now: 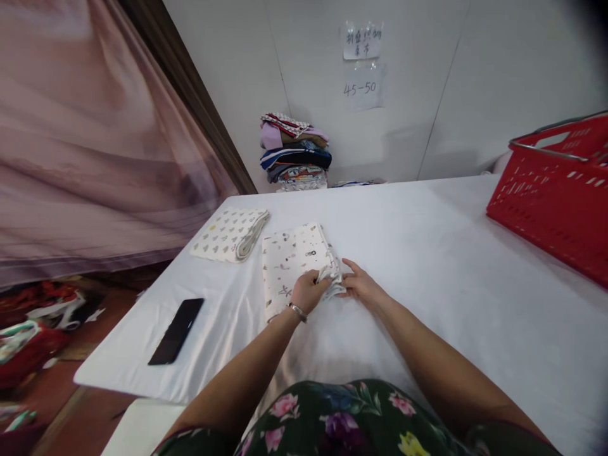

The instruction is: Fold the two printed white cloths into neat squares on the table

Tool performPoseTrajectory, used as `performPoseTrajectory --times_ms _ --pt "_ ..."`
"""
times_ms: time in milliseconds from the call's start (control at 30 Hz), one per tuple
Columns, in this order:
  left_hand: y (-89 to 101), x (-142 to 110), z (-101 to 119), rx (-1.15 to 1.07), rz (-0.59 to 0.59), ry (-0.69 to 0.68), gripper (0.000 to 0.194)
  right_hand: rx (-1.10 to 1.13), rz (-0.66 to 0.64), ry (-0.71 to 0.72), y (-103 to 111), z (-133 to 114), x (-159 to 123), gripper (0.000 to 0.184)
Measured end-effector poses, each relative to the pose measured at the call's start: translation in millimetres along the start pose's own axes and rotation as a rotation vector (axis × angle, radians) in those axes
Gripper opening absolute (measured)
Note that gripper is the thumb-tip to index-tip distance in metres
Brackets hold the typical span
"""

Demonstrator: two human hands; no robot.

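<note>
Printed cloth [291,256] lies under the left hand [308,292] pinching its edge; right hand [363,285] touches it, grip unclear.

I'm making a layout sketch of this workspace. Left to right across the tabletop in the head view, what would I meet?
Black smartphone, folded cloth with grey prints, white cloth with scattered prints, right hand, red shopping basket.

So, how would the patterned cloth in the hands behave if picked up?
The patterned cloth is probably floppy: its edge crumples at the left hand. It may unfold if lifted by one corner, as nothing visible fastens it. Rolling seems unlikely, since most of it lies flat on the table.
</note>
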State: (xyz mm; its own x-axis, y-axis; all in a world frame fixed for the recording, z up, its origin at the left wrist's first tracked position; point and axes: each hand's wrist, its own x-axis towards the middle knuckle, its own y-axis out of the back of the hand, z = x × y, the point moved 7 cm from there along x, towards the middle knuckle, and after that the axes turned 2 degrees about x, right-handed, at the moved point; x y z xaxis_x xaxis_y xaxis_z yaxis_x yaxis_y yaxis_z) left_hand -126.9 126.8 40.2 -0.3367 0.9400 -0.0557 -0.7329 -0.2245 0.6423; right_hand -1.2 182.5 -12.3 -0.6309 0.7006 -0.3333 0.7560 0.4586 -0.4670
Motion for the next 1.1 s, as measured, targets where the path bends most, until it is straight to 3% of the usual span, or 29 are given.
performPoseTrajectory --times_ms 433,500,600,700,800,967,1100 --pt "3.8 -1 4 0.016 0.011 0.015 0.027 -0.039 -0.002 -0.018 0 2 1 0.085" --pt "11.2 -2 12 0.098 0.083 -0.060 0.024 -0.044 0.015 -0.036 0 3 1 0.088" --pt "12.6 -11 34 0.341 0.167 -0.329 0.016 -0.031 0.022 -0.027 0 3 1 0.089" --pt "-4.5 -19 43 0.594 0.099 -0.490 0.021 -0.012 0.001 -0.003 -1 2 0 0.087" --pt "-15.8 -20 39 0.693 0.034 -0.463 0.023 0.000 -0.006 -0.014 0 2 -1 0.087" --pt "-20.3 -23 36 0.687 0.008 -0.437 0.027 0.004 -0.051 -0.047 -3 -1 -5 0.083" --pt "-19.3 -25 33 0.533 -0.073 -0.461 0.033 -0.141 0.021 -0.056 -1 1 -5 0.092"
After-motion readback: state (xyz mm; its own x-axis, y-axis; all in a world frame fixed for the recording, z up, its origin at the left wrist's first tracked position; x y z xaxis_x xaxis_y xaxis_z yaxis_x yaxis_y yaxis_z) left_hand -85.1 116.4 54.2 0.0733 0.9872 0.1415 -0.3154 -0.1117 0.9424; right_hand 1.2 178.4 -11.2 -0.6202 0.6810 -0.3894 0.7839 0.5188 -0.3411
